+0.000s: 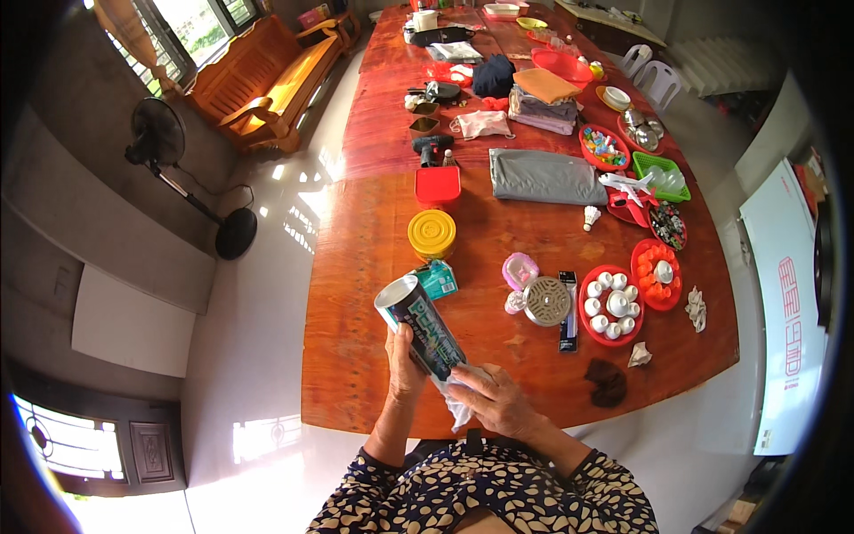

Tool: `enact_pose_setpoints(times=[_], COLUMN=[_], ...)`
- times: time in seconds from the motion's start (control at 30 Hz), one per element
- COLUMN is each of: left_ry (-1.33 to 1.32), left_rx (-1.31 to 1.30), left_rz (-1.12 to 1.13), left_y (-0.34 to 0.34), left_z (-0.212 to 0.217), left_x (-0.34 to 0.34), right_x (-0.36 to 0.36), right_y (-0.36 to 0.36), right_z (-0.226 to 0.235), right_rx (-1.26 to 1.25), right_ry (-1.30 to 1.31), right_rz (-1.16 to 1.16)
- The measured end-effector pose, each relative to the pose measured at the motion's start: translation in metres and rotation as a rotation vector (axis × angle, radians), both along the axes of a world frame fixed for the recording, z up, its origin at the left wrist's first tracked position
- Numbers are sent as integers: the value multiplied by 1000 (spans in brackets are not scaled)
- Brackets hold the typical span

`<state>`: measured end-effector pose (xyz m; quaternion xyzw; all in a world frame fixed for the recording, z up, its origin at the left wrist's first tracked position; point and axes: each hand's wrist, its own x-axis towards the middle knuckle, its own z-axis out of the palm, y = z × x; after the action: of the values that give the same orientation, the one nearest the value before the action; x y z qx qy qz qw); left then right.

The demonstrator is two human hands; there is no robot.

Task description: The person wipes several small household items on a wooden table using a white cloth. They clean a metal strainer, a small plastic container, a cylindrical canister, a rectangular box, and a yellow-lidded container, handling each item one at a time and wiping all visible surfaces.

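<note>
A dark cylindrical tube (429, 336) with pale green lettering and a whitish upper end leans to the left above the near edge of the table. My left hand (405, 363) is closed around its left side, thumb uppermost. Against the tube's lower end, my right hand (495, 400) presses a crumpled white cloth or tissue (456, 408), fingers bent over it. Just beyond the tube stand a small teal box (436, 279) and a clear jar with a yellow lid (431, 233). A white shuttlecock (592, 217) lies farther off to the right.
The long red-brown table (356, 294) carries a red-lidded box (438, 186), a drill (432, 149), a folded grey cloth (544, 176), a round drain cover (546, 301), a red plate of white bulb-like pieces (588, 308) and a dark brown clump (606, 383). A fan (160, 133) stands left.
</note>
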<state>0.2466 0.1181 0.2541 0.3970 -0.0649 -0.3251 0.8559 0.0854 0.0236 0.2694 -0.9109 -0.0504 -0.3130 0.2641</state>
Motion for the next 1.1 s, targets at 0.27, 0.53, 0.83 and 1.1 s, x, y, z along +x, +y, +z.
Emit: enact_pose_setpoints(times=[0.27,0.53,0.83,1.1], left_ry=[-27,-46,-115,-148], left_rx=[-161,34,-24,-97], left_rz=[-99,7,215,-9], left_y=[41,87,97,86], left_z=[20,42,86,69], left_x=[-5,32,49,30], right_x=[78,59,8,41], right_y=[47,110,108,117], right_z=[71,33,5,78], right_rx=[-13,-283,-79,40], right_ry=[-22,-89,-37,-75], right_rz=[-127,-107,-123,-136])
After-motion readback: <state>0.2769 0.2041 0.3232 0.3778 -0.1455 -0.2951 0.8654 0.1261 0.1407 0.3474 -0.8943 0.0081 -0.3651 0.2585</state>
